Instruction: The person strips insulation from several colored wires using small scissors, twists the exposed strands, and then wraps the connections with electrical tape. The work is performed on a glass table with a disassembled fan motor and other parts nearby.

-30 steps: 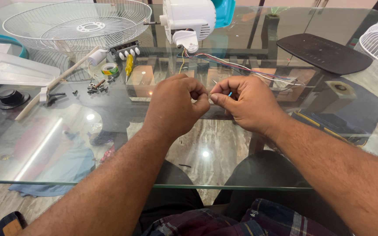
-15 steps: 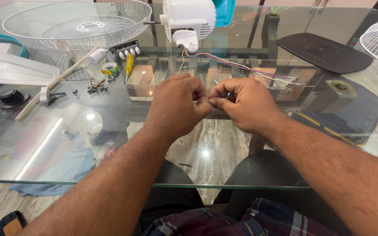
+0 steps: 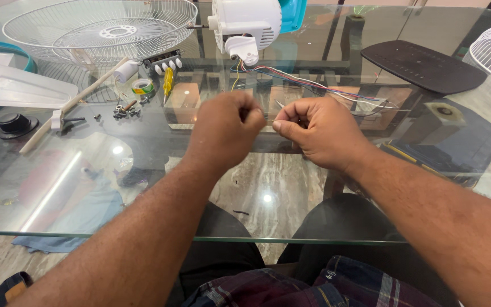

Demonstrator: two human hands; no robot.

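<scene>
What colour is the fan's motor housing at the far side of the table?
White, seen in the head view: the motor housing.

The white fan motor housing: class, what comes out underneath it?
A bundle of coloured wires trails from under the fan motor housing towards the right hand; their ends are hidden inside the fists.

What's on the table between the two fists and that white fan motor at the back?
In the head view, a bundle of coloured wires runs from the fan motor toward the right hand; otherwise only bare glass table beyond the left hand.
</scene>
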